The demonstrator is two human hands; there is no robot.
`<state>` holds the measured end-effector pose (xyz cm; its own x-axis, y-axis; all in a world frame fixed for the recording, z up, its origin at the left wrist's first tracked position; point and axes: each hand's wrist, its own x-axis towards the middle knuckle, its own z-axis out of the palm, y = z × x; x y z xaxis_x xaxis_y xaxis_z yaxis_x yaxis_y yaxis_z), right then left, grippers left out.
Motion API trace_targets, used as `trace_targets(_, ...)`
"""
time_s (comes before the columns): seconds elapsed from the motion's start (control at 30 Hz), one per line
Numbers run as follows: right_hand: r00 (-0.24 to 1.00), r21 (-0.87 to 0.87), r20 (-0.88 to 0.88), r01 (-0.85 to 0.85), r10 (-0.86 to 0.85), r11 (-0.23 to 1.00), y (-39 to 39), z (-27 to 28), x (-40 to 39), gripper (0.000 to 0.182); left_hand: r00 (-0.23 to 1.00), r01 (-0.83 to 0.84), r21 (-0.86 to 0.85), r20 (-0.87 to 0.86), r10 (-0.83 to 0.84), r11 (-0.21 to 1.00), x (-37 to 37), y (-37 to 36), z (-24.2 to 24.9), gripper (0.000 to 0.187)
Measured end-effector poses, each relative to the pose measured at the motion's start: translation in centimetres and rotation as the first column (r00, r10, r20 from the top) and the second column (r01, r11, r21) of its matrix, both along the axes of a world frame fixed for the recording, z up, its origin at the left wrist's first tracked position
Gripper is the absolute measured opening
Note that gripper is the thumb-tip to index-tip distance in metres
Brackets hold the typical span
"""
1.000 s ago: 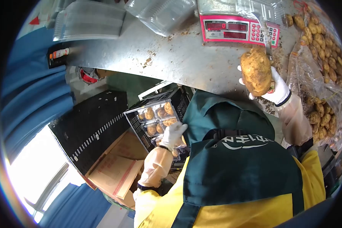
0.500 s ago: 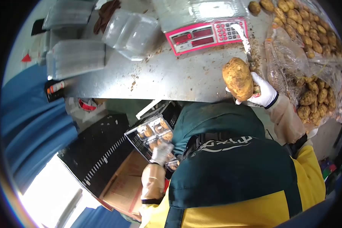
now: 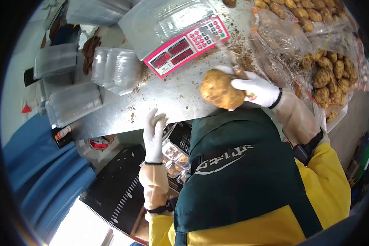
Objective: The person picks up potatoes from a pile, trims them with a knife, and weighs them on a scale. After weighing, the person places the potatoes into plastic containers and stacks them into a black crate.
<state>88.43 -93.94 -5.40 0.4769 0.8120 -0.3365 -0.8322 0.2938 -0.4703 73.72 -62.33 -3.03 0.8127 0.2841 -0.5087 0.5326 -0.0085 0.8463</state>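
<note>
A large, dirt-specked potato [image 3: 219, 89] is in my gloved right hand [image 3: 256, 88], above the front edge of the metal table [image 3: 123, 108]. A knife [image 3: 238, 74] is in the same hand, its handle behind the potato and its blade blurred, pointing toward the scale. My gloved left hand [image 3: 154, 137] is raised at the table's front edge, fingers stretched out and holding nothing. Below it, a black crate [image 3: 180, 135] holds clear packs of potatoes [image 3: 174, 158], partly hidden by my left arm and apron. The pink-framed scale [image 3: 186, 47] lies ahead with clear plastic packaging on it.
Stacked clear plastic containers [image 3: 115, 69] stand on the left of the table, with more stacks [image 3: 74, 104] nearer the edge. A brown cloth [image 3: 90, 51] lies among them. Plastic bags of potatoes [image 3: 328, 76] fill the right side. Soil crumbs are scattered near the scale.
My left hand has risen from the packs in the crate to the table edge. My right hand has turned the potato and moved left in view. The whole view has shifted.
</note>
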Motion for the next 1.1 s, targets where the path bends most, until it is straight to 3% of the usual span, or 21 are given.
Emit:
trace_targets(0.07, 0.967, -0.156, 0.254, 0.043, -0.002, 0.987, 1.0, 0.0, -0.7, 0.052, 0.976, 0.143, -0.468, 0.21, -0.047, 0.872, 4.5, -4.6, 0.6, 0.066)
trace_targets(0.13, 0.995, -0.097, 0.097, 0.026, -0.016, 0.995, 0.4, 0.7, -1.5, 0.051, 0.954, 0.292, -0.661, 0.255, -0.158, 0.691, 6.7, -7.2, -1.1, 0.072)
trace_targets(0.17, 0.991, -0.092, 0.129, 0.043, -0.031, 0.995, -0.5, 1.8, -1.5, 0.05, 0.977, 0.2, -0.566, 0.173, -0.122, 0.8, 7.6, -9.2, -0.8, 0.06)
trace_targets(0.27, 0.984, -0.388, 0.171, 0.12, -0.057, 0.914, -6.2, 2.1, -2.0, 0.047, 1.0, 0.014, -0.703, -0.006, -0.026, 0.711, 7.8, -9.4, -2.8, 0.055)
trace_targets(0.33, 0.981, -0.773, 0.184, 0.11, 0.055, 0.624, -10.4, -0.1, -4.7, 0.043, 0.999, -0.028, -0.67, -0.042, 0.0, 0.742, 7.1, -8.8, -3.7, 0.053)
trace_targets(0.4, 0.886, -0.943, 0.294, 0.206, 0.359, 0.263, -14.3, -4.1, -10.1, 0.043, 0.989, -0.141, -0.678, -0.122, 0.078, 0.721, 7.4, -8.9, -2.4, 0.045)
trace_targets(0.47, 0.938, -0.962, 0.143, 0.058, 0.314, 0.266, -15.5, -5.3, -14.8, 0.04, 0.988, -0.14, -0.643, -0.145, 0.059, 0.753, 7.8, -8.3, -1.4, 0.049)
trace_targets(0.57, 0.968, -0.944, 0.206, 0.159, 0.14, 0.29, -14.6, -5.0, -17.0, 0.037, 0.989, -0.085, -0.582, -0.145, 0.0, 0.809, 9.0, -7.2, -0.5, 0.051)
trace_targets(0.67, 0.914, -0.923, 0.349, 0.299, 0.204, 0.24, -14.7, -5.5, -18.3, 0.031, 0.995, -0.019, -0.553, -0.096, -0.041, 0.833, 10.9, -7.5, -0.3, 0.052)
trace_targets(0.77, 0.873, -0.942, 0.313, 0.335, 0.374, 0.006, -15.7, -4.0, -19.7, 0.027, 0.995, -0.01, -0.54, -0.085, -0.043, 0.842, 12.1, -8.2, 0.3, 0.055)
trace_targets(0.9, 0.93, -0.974, 0.193, 0.22, 0.313, -0.053, -16.2, -4.9, -22.5, 0.028, 0.998, 0.049, -0.563, -0.011, -0.067, 0.825, 12.6, -8.3, 0.6, 0.056)
trace_targets(1.03, 0.879, -0.882, 0.454, 0.467, 0.146, -0.069, -15.4, -5.6, -22.3, 0.027, 0.997, 0.073, -0.635, 0.07, -0.036, 0.769, 12.5, -8.2, 0.1, 0.059)
trace_targets(1.1, 0.827, -0.827, 0.562, 0.562, 0.019, 0.031, -14.2, -5.0, -19.4, 0.025, 0.995, 0.004, -0.699, 0.072, 0.065, 0.715, 12.0, -8.3, -1.4, 0.058)
